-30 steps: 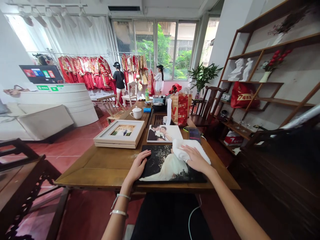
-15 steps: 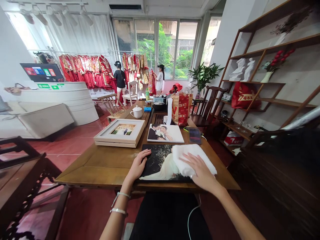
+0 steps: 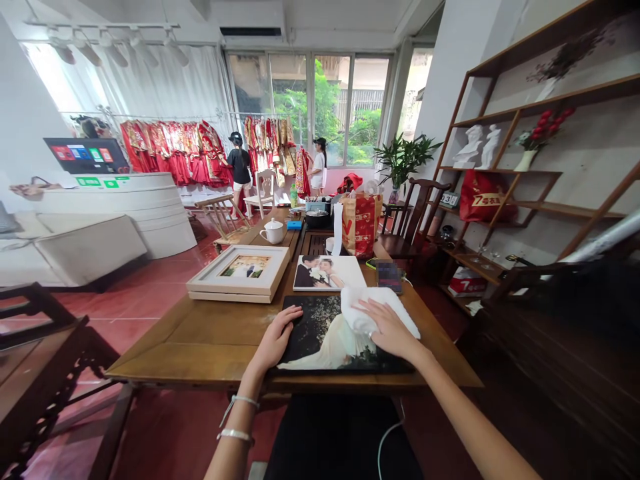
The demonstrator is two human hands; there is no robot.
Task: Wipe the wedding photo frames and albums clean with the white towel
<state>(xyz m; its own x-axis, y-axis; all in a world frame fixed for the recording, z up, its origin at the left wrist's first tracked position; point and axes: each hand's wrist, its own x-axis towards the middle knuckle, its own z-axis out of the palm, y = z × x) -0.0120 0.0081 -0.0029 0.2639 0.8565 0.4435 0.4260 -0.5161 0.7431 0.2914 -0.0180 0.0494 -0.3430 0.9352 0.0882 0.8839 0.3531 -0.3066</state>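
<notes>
A dark wedding photo panel (image 3: 325,337) lies flat at the near edge of the wooden table (image 3: 210,333). My left hand (image 3: 275,340) rests on its left edge, fingers loosely curved over the corner, holding it still. My right hand (image 3: 393,330) lies flat with fingers spread on a white cloth (image 3: 373,303) that covers the panel's upper right part. Behind it lie a second wedding photo (image 3: 327,272) and a white framed picture (image 3: 240,268) stacked on another frame.
A phone (image 3: 389,275), a red gift bag (image 3: 361,223), a white teapot (image 3: 273,231) and a tea tray stand further back. Wooden chairs flank the table. Shelves line the right wall. Two people stand at the far clothes rack (image 3: 175,153).
My right hand slid the cloth down and right over the panel, then back up and left. The left hand stayed on the panel's edge.
</notes>
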